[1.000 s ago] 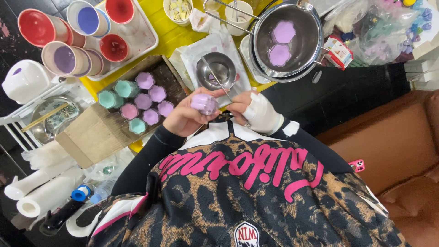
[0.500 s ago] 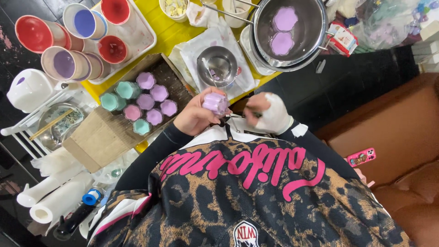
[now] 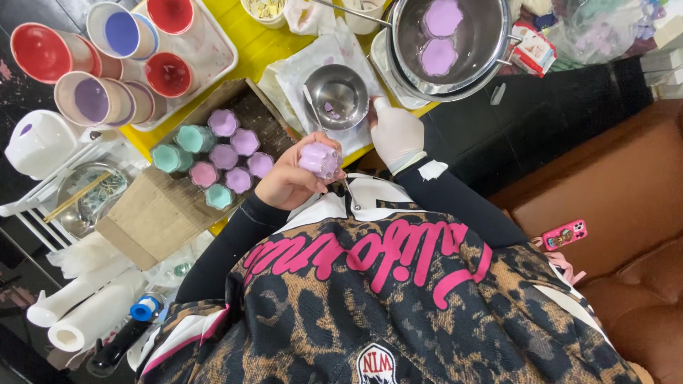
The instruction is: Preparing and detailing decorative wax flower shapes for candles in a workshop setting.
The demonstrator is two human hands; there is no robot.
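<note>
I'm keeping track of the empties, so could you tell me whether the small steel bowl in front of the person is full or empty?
Nearly empty: the small steel bowl shows bare shiny metal inside, with only a few lilac flecks at the bottom. The gloved right hand rests at its rim.

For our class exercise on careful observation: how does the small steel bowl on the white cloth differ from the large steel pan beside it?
The small steel bowl is far smaller than the large steel pan. The bowl holds only a few lilac scraps, while the pan holds two whole lilac flower-shaped pieces. The gloved hand touches the bowl's rim; nothing touches the pan. Both are round, shiny metal and lie on the yellow table.
</note>
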